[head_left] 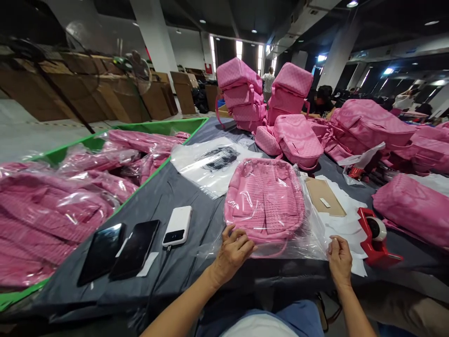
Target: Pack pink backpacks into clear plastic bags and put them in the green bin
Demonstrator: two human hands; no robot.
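Note:
A pink backpack [264,199] lies flat on the table in front of me, inside a clear plastic bag [312,234] whose loose edge spreads toward me and to the right. My left hand [233,250] has its fingers curled over the near left edge of the wrapped backpack, gripping the plastic there. At the bag's near right corner, my right hand [339,260] pinches the loose plastic between thumb and fingers. Just beyond the backpack is a flat white plastic bag [210,164] with a dark print.
A red tape dispenser [375,236] stands right, beside cardboard [324,196] and white paper. Two dark phones [135,250] and a white power bank [177,225] lie left. A green-edged bin [154,125] holds wrapped pink bags. Stacked pink backpacks [242,93] stand behind; people work farther back.

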